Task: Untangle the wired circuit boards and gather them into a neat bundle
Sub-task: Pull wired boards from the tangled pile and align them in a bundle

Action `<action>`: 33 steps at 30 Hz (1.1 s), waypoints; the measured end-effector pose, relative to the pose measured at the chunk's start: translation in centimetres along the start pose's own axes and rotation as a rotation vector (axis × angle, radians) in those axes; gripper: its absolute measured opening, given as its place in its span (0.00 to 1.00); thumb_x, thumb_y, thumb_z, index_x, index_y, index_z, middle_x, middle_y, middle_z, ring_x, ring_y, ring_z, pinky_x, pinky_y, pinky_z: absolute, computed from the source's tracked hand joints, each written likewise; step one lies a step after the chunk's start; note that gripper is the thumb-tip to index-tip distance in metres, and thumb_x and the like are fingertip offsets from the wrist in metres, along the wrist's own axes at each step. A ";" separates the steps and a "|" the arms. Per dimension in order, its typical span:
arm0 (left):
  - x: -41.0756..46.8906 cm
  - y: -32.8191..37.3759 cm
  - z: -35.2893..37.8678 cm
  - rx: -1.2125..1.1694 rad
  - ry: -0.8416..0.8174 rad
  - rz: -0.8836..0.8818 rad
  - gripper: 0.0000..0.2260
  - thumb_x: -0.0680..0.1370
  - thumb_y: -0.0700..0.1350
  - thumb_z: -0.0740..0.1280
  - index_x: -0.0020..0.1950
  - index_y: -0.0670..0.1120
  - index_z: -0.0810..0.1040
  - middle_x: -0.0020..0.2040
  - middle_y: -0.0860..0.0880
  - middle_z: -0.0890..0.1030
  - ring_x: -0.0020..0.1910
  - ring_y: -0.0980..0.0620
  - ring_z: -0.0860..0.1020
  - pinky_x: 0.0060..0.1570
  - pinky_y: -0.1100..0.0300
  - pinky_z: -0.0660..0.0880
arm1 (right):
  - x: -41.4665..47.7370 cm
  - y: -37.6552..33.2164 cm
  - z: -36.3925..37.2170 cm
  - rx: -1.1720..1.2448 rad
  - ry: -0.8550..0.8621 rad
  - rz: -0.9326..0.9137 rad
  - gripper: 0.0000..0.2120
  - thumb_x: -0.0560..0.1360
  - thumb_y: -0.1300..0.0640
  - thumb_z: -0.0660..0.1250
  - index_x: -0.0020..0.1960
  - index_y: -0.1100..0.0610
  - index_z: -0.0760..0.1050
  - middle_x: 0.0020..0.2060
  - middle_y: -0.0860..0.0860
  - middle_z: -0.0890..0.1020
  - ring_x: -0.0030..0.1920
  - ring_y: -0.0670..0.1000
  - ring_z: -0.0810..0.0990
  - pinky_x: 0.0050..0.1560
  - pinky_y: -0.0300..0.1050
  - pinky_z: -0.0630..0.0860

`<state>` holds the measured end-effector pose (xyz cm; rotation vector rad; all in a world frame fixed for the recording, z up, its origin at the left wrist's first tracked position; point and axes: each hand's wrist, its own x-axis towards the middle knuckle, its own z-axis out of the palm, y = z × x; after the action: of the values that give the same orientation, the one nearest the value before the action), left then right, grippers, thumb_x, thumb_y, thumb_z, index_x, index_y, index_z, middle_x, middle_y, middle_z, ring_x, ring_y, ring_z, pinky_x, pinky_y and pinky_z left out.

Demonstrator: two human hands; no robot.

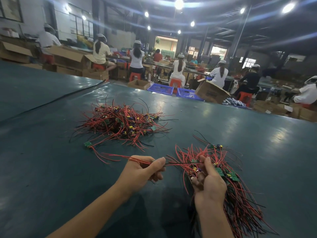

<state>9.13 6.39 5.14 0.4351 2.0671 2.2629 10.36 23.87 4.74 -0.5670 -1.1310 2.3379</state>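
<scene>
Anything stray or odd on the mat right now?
One green board lies on the mat just off the near-left edge of the tangled pile, its red wires trailing. Nothing else looks damaged.

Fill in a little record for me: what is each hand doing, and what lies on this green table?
right hand: grips a bundle of wired circuit boards, wires fanning out at both ends
left hand: pinches a red-and-black wire pair stretched across to the bundle
tangled pile: lies farther back on the table, no hand on it
loose circuit board: by the pile's near left edge
table: dark green cover
task state: sorting under way, many boards left in the pile
</scene>
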 end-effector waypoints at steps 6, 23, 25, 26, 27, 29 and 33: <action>0.0 0.0 0.1 -0.043 0.072 -0.022 0.16 0.69 0.55 0.69 0.38 0.42 0.83 0.34 0.45 0.83 0.30 0.53 0.78 0.33 0.63 0.74 | -2.2 1.7 1.3 -0.193 -0.110 -0.013 0.15 0.72 0.50 0.72 0.30 0.55 0.82 0.24 0.47 0.75 0.20 0.43 0.63 0.20 0.35 0.62; 0.6 -0.5 -0.5 -0.287 0.124 -0.122 0.16 0.62 0.58 0.74 0.36 0.45 0.86 0.35 0.46 0.83 0.29 0.55 0.76 0.31 0.66 0.73 | -1.6 0.4 0.6 -0.065 -0.059 -0.075 0.13 0.77 0.55 0.69 0.36 0.54 0.86 0.27 0.46 0.76 0.21 0.41 0.58 0.20 0.34 0.55; 0.7 -0.4 -0.8 -0.396 0.121 -0.136 0.14 0.61 0.54 0.76 0.37 0.44 0.86 0.37 0.45 0.83 0.29 0.55 0.76 0.28 0.66 0.72 | -1.7 0.4 0.6 -0.065 -0.058 -0.093 0.12 0.76 0.54 0.69 0.37 0.54 0.86 0.27 0.47 0.76 0.21 0.41 0.58 0.21 0.35 0.56; 0.7 -0.4 -0.9 -0.424 0.112 -0.131 0.13 0.60 0.52 0.76 0.37 0.44 0.86 0.39 0.44 0.83 0.30 0.55 0.77 0.28 0.66 0.73 | -1.7 0.3 0.6 -0.059 -0.057 -0.102 0.12 0.76 0.54 0.69 0.37 0.55 0.86 0.27 0.47 0.76 0.21 0.41 0.58 0.21 0.35 0.56; 0.7 -0.4 -0.9 -0.440 0.104 -0.123 0.12 0.60 0.50 0.76 0.38 0.44 0.86 0.39 0.44 0.83 0.31 0.56 0.77 0.28 0.66 0.73 | -1.7 0.3 0.6 -0.050 -0.060 -0.111 0.12 0.76 0.54 0.69 0.37 0.55 0.86 0.27 0.47 0.75 0.21 0.42 0.58 0.21 0.35 0.56; 0.7 -0.3 -0.7 -0.476 0.113 -0.115 0.11 0.61 0.47 0.76 0.40 0.43 0.85 0.41 0.45 0.84 0.31 0.56 0.78 0.28 0.65 0.74 | -1.9 0.2 0.6 -0.020 -0.089 -0.138 0.12 0.74 0.51 0.69 0.38 0.56 0.85 0.28 0.48 0.75 0.21 0.42 0.59 0.21 0.35 0.56; 0.9 -0.4 -1.1 -0.545 0.128 -0.154 0.11 0.69 0.50 0.70 0.46 0.44 0.81 0.41 0.48 0.83 0.32 0.55 0.79 0.29 0.63 0.75 | -2.2 0.3 0.5 0.072 -0.179 -0.122 0.27 0.71 0.35 0.60 0.44 0.57 0.84 0.28 0.48 0.75 0.21 0.43 0.62 0.20 0.34 0.58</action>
<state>7.98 5.55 4.81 0.0954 1.3671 2.6635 11.78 22.11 5.18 -0.2594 -1.1206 2.3479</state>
